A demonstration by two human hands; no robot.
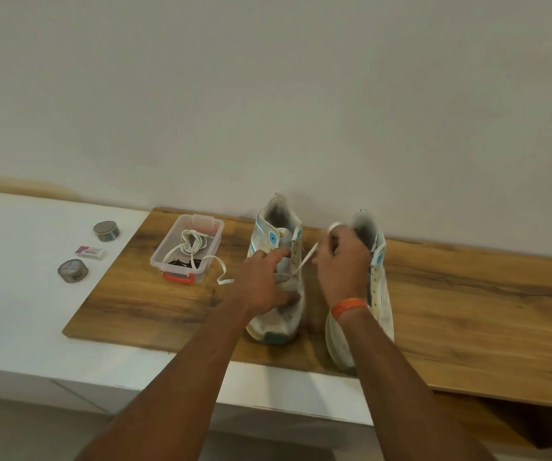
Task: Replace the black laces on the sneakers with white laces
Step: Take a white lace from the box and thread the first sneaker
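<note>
left white sneaker's [276, 261] lace holes: mostly hidden under the left hand [261, 281]
right white sneaker's [379, 281] tongue: covered by the right hand [342, 257]
small white packet's [90, 251] print, far left: too small to read
forearms: cut off by the near edge
</note>
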